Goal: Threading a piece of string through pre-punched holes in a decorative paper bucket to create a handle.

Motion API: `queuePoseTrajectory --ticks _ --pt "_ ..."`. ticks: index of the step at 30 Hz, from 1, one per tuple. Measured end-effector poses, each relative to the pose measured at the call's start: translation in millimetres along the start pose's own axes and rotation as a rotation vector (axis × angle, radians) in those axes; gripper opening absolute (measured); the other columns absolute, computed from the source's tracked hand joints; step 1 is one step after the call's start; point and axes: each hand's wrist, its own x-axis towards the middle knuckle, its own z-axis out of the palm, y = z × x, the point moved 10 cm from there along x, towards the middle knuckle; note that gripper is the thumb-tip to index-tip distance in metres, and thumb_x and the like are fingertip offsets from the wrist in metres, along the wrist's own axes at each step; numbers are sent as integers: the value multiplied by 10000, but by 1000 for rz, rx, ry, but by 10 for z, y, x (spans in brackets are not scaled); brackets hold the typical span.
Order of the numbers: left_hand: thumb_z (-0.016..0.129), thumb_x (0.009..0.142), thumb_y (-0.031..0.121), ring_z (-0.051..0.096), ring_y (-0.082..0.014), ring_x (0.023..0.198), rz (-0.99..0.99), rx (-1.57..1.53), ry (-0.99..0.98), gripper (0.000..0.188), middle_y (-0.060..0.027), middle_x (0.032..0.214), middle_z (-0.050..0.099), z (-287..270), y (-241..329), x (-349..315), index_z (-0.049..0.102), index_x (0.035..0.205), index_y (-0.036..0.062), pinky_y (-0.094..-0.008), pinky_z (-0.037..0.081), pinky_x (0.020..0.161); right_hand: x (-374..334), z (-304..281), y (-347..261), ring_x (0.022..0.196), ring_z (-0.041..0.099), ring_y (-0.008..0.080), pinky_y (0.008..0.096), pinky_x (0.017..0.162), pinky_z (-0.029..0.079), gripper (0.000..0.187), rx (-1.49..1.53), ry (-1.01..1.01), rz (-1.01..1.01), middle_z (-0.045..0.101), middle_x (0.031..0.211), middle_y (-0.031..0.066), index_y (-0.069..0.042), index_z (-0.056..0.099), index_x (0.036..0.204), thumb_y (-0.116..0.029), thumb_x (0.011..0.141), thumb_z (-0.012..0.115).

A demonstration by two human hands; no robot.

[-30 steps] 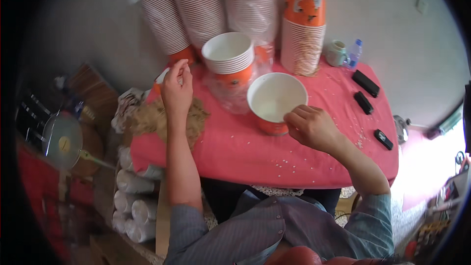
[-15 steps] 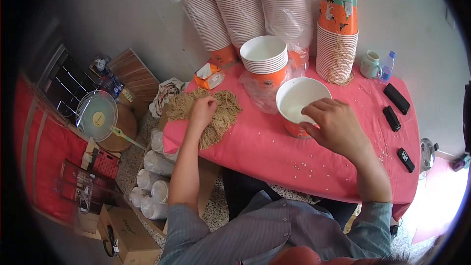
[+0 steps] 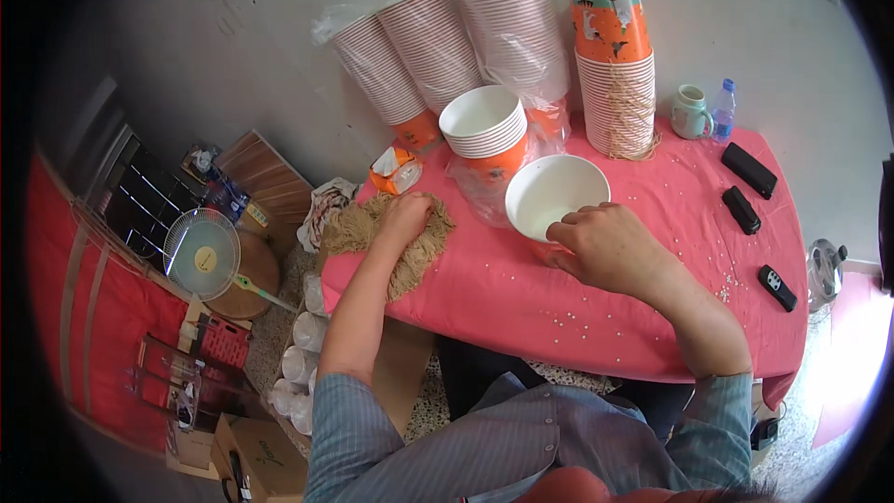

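My left hand [image 3: 406,222] is down on a tangled heap of tan string [image 3: 417,265] at the table's left side. Its fingers are curled and closed against the strands, with the tips partly hidden. At the centre, an open paper bucket [image 3: 549,188], white inside and orange outside, stands upright. My right hand [image 3: 610,247] is at this bucket's near right rim, fingers over the edge and thumb low on the outside. Behind it stands a short nest of similar buckets [image 3: 484,135] on clear plastic wrap [image 3: 480,194].
Tall wrapped bucket stacks [image 3: 512,28] lean along the wall, beside a stack [image 3: 615,98] draped with string. An orange tissue pack [image 3: 395,170], mug [image 3: 690,114], bottle [image 3: 724,110] and black items [image 3: 749,170] sit on the pink cloth [image 3: 466,307]. White bits are scattered there.
My left hand has lowered onto the string heap. My right hand's fingers have come down and closed at the bucket's rim. The whole view has shifted slightly.
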Motion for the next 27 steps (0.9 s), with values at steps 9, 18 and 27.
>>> queuePoseTrajectory --ticks 9,18,27 --pt "720 976 205 737 -398 1012 -135 -326 173 153 -182 1048 761 -332 -243 -35 785 1020 74 -504 585 871 -26 -150 21 845 771 354 496 762 615 251 20 58 -10 785 900 129 -66 750 978 -317 972 761" --pt "753 947 282 767 -398 902 -403 -315 -17 234 -192 963 802 403 -732 -72 837 1080 109 -486 596 831 -27 -158 -25 851 772 352 492 758 617 248 18 22 -10 782 900 132 -64 749 978 -312 976 756" --pt "755 970 223 740 -170 833 -393 -680 39 198 -105 877 794 292 -656 -15 816 1044 50 -346 573 788 -9 -72 51 852 772 348 487 763 614 238 41 5 -4 781 899 129 -66 751 986 -304 975 755"
